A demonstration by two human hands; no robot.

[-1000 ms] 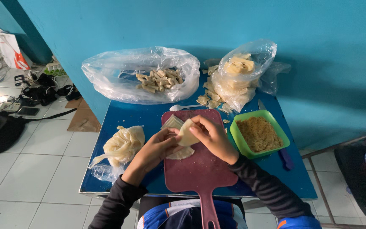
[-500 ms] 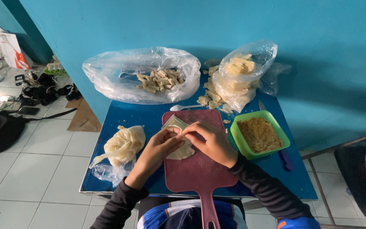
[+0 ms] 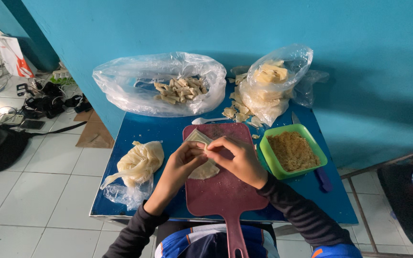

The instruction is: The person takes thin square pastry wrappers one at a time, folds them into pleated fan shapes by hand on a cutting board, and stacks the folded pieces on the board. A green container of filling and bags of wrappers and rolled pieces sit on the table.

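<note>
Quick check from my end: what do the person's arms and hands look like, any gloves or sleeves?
No gloves: the left hand and right hand are both bare, and no rings or watch show. Both arms wear long dark, near-black sleeves that end at the wrists, the left sleeve and the right sleeve. A blue and orange garment edge shows at the right elbow.

wrapper (image 3: 205, 168) partly hidden by fingers (image 3: 214, 145)

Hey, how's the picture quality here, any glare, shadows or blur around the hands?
Head view: soft even light; sharp on the left hand and right hand pinching the pale wrapper; mild glare on the clear plastic bag; soft shadow on the blue wall; wide-angle bending at the edges.
</note>
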